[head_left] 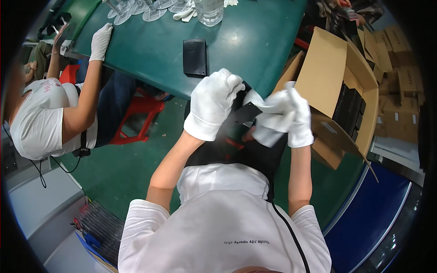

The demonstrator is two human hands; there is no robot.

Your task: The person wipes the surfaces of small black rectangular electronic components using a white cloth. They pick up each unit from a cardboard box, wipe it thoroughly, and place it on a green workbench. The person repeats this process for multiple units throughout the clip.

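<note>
My left hand [213, 105], in a white glove, is closed on a black rectangular case [246, 112], held past the near edge of the green table. The glove and a white cloth [268, 134] hide part of the case. My right hand [298, 116], also gloved in white, grips the cloth against the far side of the case; both are smeared by motion. On the table, just beyond my left hand, lies a similar black case [194, 57].
The green table [150, 50] bears a clear jar [210, 11] and several clear discs [152, 13]. An open cardboard box [321, 68] at right holds several black cases [348, 109]. At left, a co-worker [54, 113] sits near a red stool [141, 116].
</note>
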